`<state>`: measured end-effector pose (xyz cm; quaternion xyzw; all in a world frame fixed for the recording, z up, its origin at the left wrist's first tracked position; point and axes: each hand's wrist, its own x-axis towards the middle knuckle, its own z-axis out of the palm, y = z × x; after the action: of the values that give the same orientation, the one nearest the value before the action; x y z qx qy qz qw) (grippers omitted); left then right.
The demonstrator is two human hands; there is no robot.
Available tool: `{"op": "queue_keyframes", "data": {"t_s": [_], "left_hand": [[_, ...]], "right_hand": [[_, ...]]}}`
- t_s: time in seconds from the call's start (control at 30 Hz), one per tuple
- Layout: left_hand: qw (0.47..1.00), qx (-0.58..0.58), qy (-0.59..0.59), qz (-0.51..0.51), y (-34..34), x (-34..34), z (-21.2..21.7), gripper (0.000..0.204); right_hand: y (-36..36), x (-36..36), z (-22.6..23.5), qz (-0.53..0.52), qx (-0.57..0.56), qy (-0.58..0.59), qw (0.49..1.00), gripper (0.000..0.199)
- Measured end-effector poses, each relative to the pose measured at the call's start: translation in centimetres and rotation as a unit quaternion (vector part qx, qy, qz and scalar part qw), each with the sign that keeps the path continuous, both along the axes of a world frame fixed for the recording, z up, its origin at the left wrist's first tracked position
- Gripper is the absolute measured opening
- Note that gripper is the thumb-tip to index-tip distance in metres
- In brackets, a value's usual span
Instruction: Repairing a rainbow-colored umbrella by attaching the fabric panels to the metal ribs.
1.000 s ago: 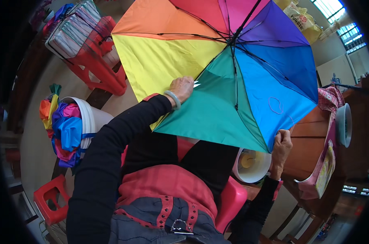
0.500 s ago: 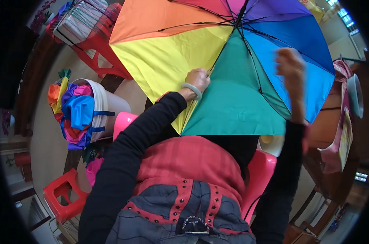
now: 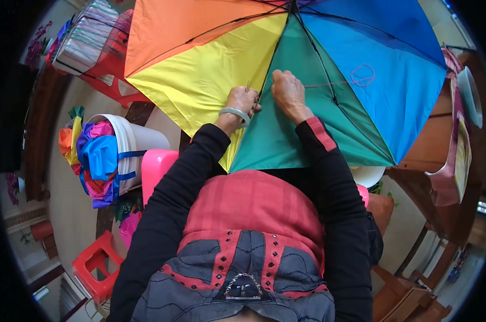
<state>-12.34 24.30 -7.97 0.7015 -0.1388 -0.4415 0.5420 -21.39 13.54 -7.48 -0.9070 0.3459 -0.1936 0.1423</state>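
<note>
A large open rainbow umbrella (image 3: 307, 64) with orange, yellow, green and blue panels fills the top of the view, its inside with dark ribs facing me. My left hand (image 3: 242, 101), with a pale bangle on the wrist, pinches the fabric at the rib between the yellow and green panels. My right hand (image 3: 288, 92) grips the same rib just to the right, on the green panel. Both hands sit close together, almost touching. A thin needle-like thing seems to stick up by my left fingers, too small to be sure.
A white bucket (image 3: 130, 145) stuffed with coloured fabric stands at the left. A pink stool (image 3: 157, 166) is beside it, a red stool (image 3: 95, 263) lower left. A red stool with stacked fabric (image 3: 87, 40) is upper left. Wooden furniture (image 3: 436, 145) is on the right.
My right hand came up from low on the right to the umbrella rib beside my left hand. The umbrella has shifted closer, with the green panel now under both hands.
</note>
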Motion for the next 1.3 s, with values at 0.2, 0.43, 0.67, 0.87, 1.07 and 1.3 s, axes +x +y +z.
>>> {"op": "queue_keyframes", "data": {"t_s": [0.2, 0.43, 0.67, 0.87, 1.07, 1.3], "left_hand": [[0.999, 0.041, 0.013, -0.02, 0.1, 0.3, 0.3, 0.018], [0.998, 0.054, 0.018, -0.029, 0.1, 0.2, 0.6, 0.019], [0.997, 0.053, 0.047, -0.015, 0.0, 0.2, 1.0, 0.018], [0.996, 0.042, 0.075, 0.011, -0.3, 0.3, 1.3, 0.014], [0.996, 0.035, 0.077, 0.012, -0.4, 0.7, 0.3, 0.015], [0.996, 0.007, 0.059, 0.072, -0.7, -0.1, -0.4, 0.014]], "right_hand": [[1.2, -0.5, -0.7, 0.043, 0.037, 0.031, 0.998, 0.008], [1.6, -0.9, 0.1, 0.102, 0.083, 0.084, 0.988, 0.011], [1.8, -0.7, 0.2, 0.106, 0.114, 0.091, 0.984, 0.011], [2.2, -0.1, -1.4, 0.07, 0.104, -0.004, 0.992, 0.014], [2.2, -0.1, -1.5, 0.053, 0.129, -0.021, 0.99, 0.014], [1.1, -0.5, -2.1, 0.062, 0.141, -0.041, 0.987, 0.013]]}}
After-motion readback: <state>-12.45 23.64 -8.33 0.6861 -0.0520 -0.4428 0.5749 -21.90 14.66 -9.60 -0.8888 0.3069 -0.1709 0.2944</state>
